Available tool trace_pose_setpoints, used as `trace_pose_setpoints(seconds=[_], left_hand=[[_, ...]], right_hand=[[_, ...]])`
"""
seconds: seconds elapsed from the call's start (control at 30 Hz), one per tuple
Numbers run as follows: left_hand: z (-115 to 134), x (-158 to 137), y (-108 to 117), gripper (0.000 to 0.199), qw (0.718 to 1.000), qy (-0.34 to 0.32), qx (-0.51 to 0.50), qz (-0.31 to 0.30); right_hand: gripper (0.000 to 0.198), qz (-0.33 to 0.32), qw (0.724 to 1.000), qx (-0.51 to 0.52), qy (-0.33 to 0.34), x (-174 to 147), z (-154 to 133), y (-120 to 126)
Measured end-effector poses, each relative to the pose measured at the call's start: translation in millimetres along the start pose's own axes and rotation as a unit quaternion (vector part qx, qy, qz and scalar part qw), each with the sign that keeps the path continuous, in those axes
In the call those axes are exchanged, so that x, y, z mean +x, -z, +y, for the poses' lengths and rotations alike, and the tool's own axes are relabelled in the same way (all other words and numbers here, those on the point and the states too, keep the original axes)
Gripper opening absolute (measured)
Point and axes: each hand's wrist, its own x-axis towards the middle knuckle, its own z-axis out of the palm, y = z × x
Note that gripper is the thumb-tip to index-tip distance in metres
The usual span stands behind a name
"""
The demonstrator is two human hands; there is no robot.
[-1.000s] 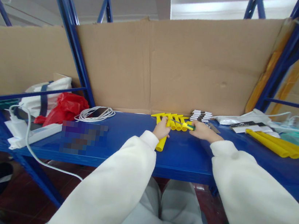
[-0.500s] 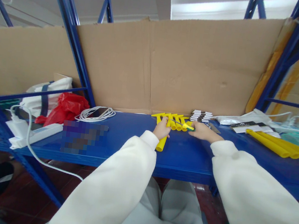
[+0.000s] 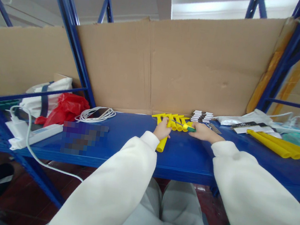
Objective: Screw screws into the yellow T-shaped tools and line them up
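Observation:
In the head view my left hand point(image 3: 162, 129) is closed around a yellow tube point(image 3: 161, 145) near the middle of the blue shelf. The tube's lower end sticks out toward me below the hand. My right hand point(image 3: 202, 131) grips a screwdriver point(image 3: 191, 129) with a green and yellow handle. Its thin shaft points left, reaching the yellow part at my left hand; the exact contact of the tip is too small to make out. Several yellow T-shaped pieces point(image 3: 179, 127) lie in a row just behind and between my hands.
White-and-black small boxes point(image 3: 201, 116) are stacked behind my right hand. Yellow tubes point(image 3: 278, 145) lie at the right. On the left are a coiled white cable point(image 3: 97, 115), a red plastic bag point(image 3: 67, 108) and a power strip point(image 3: 39, 135). A cardboard panel point(image 3: 200, 67) closes the back.
Both hands stay in nearly the same place. The screwdriver handle has turned slightly in my right hand, with more green showing now.

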Motion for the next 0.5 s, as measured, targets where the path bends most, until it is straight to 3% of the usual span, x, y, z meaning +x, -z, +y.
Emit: trace_pose_setpoints(seconds=[0.3, 0.5], left_hand=[[0.8, -0.9, 0.0, 0.054, 1.000, 0.003, -0.016, 0.001], [2.0, -2.4, -0.1, 0.054, 1.000, 0.000, -0.010, 0.004]], right_hand=[[0.015, 0.001, 1.000, 0.003, 0.007, 3.1, -0.1, -0.7], [0.023, 0.001, 1.000, -0.001, -0.004, 1.1, -0.3, -1.0]])
